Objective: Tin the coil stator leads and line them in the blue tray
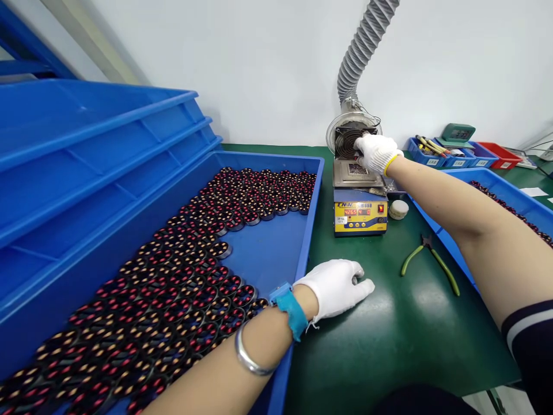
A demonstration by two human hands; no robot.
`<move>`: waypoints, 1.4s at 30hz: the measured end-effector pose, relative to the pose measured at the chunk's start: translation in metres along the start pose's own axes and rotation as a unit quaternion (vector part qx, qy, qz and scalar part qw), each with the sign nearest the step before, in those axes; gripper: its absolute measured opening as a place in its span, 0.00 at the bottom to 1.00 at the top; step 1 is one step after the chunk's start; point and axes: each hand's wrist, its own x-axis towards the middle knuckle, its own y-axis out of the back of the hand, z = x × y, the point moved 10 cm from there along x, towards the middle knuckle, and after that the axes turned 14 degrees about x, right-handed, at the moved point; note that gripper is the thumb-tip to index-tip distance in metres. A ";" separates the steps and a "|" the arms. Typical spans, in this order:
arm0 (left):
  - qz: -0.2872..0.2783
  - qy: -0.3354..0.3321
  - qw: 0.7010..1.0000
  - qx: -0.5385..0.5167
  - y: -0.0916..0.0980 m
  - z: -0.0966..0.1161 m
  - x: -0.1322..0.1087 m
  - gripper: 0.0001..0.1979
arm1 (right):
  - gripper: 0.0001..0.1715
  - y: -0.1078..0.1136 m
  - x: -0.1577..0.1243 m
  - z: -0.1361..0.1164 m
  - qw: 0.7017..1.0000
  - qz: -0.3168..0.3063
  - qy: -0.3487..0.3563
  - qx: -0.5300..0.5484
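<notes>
My left hand point(334, 288), in a white glove, rests at the green tabletop beside the rim of the blue tray point(311, 230). Its fingers are partly stretched, with a gap by the thumb, and nothing shows in them. My right hand point(375, 151), also gloved, is over the solder pot point(360, 210), a blue and yellow unit with a red digital display. Its fingers are pinched together in front of the round fan grille point(347, 144). A bit of something dark red shows at the fingertips, too small to name. Many round black parts with red and copper-coloured windings point(173, 276) fill much of the tray.
Green-handled cutting pliers point(427, 253) and a small round white pad point(398, 209) lie right of the pot. A second blue tray point(510, 178) sits at the right. Stacked blue trays point(108, 150) rise at left. Behind are small bins point(458, 158) and a grey duct point(363, 49).
</notes>
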 end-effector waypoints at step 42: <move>0.203 0.054 0.851 -0.481 0.042 -0.033 0.003 0.18 | 0.15 0.006 -0.016 0.049 0.937 0.073 -0.146 0.308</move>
